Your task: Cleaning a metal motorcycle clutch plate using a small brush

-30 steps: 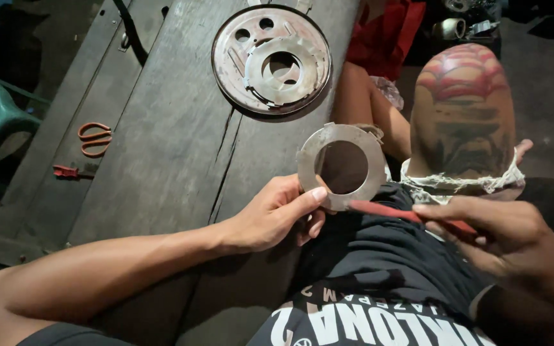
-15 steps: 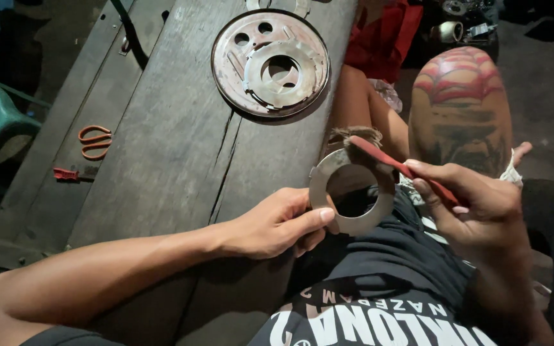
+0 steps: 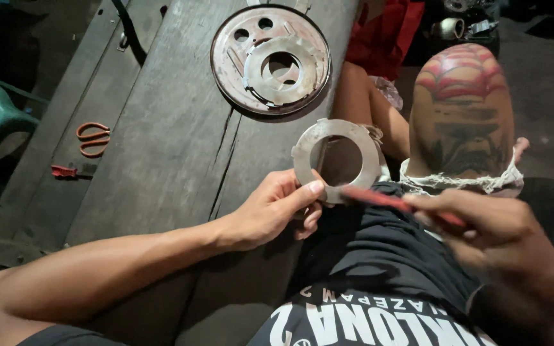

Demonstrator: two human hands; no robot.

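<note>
Left hand (image 3: pixel 270 208) pinched the lower-left rim of a flat grey metal ring plate with a wide round hole (image 3: pixel 336 160), thumb on the face, fingers curled behind, holding it upright over the lap just off the edge of the weathered grey wooden bench (image 3: pixel 155 147). Right hand (image 3: pixel 495 234) was closed around a thin red-handled tool (image 3: pixel 392 202), tip touching the ring's lower edge. Ring looked thin, stiff, light; bare metal, probably slick, edges maybe sharp, so an outer-rim pinch suited it. Tool tip was motion-blurred, type unclear; fingers behind the ring hidden. On the bench: a round rust-toned metal drum plate carrying a pale inner ring (image 3: pixel 270 61), orange-handled scissors (image 3: pixel 93 138), a small red object (image 3: pixel 64 171), not identifiable
</note>
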